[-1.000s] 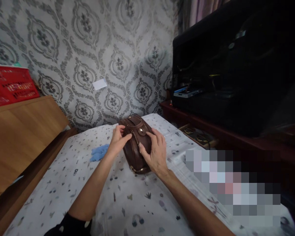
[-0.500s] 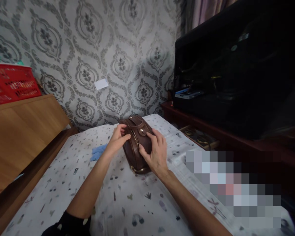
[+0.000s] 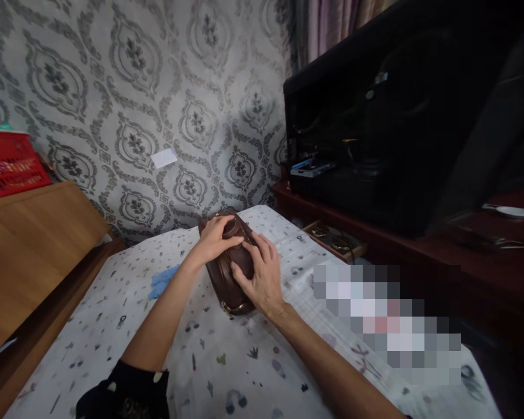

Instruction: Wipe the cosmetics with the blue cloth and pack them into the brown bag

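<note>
A brown leather handbag (image 3: 226, 286) with gold-coloured zips stands on the patterned white sheet (image 3: 218, 361), one end toward me. Over its top lies my left hand (image 3: 213, 240), thumb and fingers closed around the part by the handle and clasp, which is mostly hidden. My right hand (image 3: 262, 274) grips the bag's right side, with its thumb on the top and its fingertips close to the left thumb. Left of the bag, partly behind my left forearm, lies a blue cloth (image 3: 160, 281).
A wooden headboard (image 3: 39, 233) borders the sheet on the left, with a red basket (image 3: 13, 166) above it. To the right are a dark cabinet (image 3: 283, 195), an open drawer (image 3: 332, 240) and a large black screen (image 3: 397, 134). The wall ahead carries patterned wallpaper (image 3: 201, 122).
My left hand has moved from the zip at the bag's left side onto the handle and clasp, nearer my right hand. The right fingers have shifted slightly inward. The view has turned a little right.
</note>
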### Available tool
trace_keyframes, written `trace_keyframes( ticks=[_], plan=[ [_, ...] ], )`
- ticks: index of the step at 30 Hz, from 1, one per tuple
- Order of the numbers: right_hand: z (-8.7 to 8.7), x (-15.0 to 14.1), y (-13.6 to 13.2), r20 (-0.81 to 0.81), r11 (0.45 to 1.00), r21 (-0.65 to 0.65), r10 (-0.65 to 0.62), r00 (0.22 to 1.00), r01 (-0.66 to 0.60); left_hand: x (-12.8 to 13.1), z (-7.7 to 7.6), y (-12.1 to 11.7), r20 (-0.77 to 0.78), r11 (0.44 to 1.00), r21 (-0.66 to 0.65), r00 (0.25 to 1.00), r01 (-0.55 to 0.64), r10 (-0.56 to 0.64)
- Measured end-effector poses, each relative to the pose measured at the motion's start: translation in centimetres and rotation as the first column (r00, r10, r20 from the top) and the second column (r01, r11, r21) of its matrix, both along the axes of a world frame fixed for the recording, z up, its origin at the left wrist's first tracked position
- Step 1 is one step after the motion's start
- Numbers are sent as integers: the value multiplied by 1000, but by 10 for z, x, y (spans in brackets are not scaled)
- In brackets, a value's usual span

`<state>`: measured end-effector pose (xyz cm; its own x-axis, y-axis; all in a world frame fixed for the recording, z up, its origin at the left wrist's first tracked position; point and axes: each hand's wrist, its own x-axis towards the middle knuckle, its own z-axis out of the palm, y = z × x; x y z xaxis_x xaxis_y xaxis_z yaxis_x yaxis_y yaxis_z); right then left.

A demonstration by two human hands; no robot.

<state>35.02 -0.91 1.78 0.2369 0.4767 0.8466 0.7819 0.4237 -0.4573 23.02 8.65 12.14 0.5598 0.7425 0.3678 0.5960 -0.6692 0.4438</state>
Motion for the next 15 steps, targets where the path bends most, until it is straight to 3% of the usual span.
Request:
trace_keyframes(
  ticks=[5,10,15],
  plan=[
    [-1,5,2,-248,997,1,79,966,-81,-7,-8,2,14,1000,-25,1000,7,-7],
    [-1,18,13,-585,974,-28,168,793,-226,-9,-14,8,38,1000,-2,999,26,-26],
    [2,21,15,-676,968,25,202,709,-252,-10,-18,13,39,999,24,999,36,-37]
  ],
)
